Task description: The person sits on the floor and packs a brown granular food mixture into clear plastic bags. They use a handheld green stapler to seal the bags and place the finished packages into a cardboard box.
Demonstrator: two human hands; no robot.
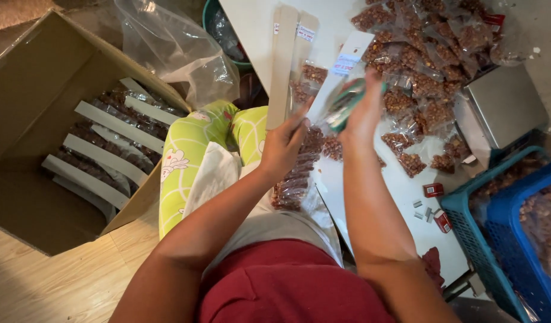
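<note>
Packets of brown nuts [299, 161] in clear plastic hung in a strip from the left hand [281, 146], near the middle of the view, with the lower packets trailing down toward 6 o'clock over the person's lap. Going from the left edge: an open cardboard box [42, 90] sat at 9 o'clock, and finished strips of nut packets with pale card headers [105, 149] lay in rows inside it. At 11 o'clock from the hands, a crumpled clear plastic bag [180, 51] rested past the box's far corner. A green patterned cloth [192, 149] lay between the box and the left forearm. The left hand's fingers were closed, pinching the strip of packets and the lower ends of long pale card strips [284, 66] that stood up toward 12 o'clock. Just beside it, the right hand [364, 113] was wrapped around a green stapler [347, 104], blurred, pressed against the top of the packets. At 1 o'clock a heap of loose nut packets [431, 60] covered the white table [401, 197]. A grey metal scale [502, 104] stood at 3 o'clock. Small red staple boxes [434, 190] lay on the table at 4 o'clock, and a teal basket [473, 239] and a blue basket [520, 239] sat at the right edge.
</note>
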